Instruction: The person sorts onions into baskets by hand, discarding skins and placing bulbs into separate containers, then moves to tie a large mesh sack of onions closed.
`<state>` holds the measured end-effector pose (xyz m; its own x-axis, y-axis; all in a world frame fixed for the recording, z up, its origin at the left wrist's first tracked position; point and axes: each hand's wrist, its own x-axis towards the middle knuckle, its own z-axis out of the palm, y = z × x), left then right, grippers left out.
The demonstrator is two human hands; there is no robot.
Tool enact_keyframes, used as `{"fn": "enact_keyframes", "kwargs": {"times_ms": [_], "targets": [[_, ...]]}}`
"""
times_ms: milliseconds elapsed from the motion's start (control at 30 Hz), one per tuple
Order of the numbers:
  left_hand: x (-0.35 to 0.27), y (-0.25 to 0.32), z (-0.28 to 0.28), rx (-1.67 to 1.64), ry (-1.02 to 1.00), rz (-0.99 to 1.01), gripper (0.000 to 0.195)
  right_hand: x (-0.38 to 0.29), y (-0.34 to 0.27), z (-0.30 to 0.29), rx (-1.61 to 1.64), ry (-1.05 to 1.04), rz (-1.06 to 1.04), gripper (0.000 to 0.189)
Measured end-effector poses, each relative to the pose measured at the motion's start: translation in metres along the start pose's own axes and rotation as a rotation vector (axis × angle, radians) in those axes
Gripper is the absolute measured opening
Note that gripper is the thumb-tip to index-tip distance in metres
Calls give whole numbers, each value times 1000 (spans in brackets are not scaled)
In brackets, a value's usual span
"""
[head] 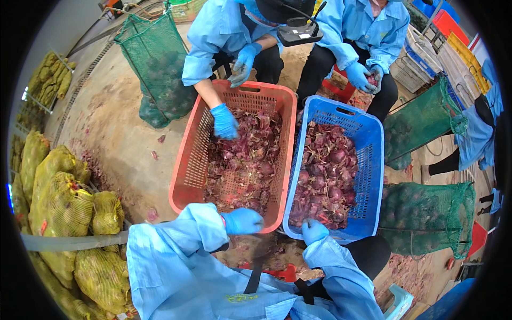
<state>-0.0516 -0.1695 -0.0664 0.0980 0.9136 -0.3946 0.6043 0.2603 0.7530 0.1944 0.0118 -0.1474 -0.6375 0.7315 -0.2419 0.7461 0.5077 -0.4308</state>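
My left hand (243,221), in a blue glove, hangs over the near end of a red plastic crate (230,89). Its fingers are curled, and whether anything is inside them is hidden. At the near rim of a blue plastic crate (380,160) is my right hand (315,231), gloved too, with bent fingers and no clear view of what they hold. Loose red onion skins (240,156), with some onions among them, lie in the red crate. Red onions (335,194) with dry skins and tops fill much of the blue one.
Opposite, one co-worker's gloved hand (225,122) reaches into the red crate; another co-worker's hands (365,78) hold an onion. Green mesh bags (160,80) stand around, including one right of the blue crate (424,220). Yellow mesh sacks (64,204) are piled left.
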Motion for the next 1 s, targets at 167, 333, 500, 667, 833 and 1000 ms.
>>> {"fn": "enact_keyframes", "kwargs": {"times_ms": [167, 333, 500, 667, 833, 1000], "targets": [[39, -102, -17, 226, -69, -254, 44, 5, 2, 0, -5, 27, -20, 28], [106, -167, -31, 291, 136, -309, 66, 7, 15, 10, 29, 116, -93, 24], [180, -209, -47, 346, 288, -190, 80, 3, 6, 6, 65, 74, -43, 22], [231, -235, -3, 228, 438, -413, 77, 7, -7, 10, 99, 31, -27, 21], [241, -223, 49, 229, 354, -492, 65, 5, 7, 11, 22, 105, -45, 20], [209, -241, 110, 54, 206, -448, 52, 7, 3, 5, 10, 40, -47, 21]]}}
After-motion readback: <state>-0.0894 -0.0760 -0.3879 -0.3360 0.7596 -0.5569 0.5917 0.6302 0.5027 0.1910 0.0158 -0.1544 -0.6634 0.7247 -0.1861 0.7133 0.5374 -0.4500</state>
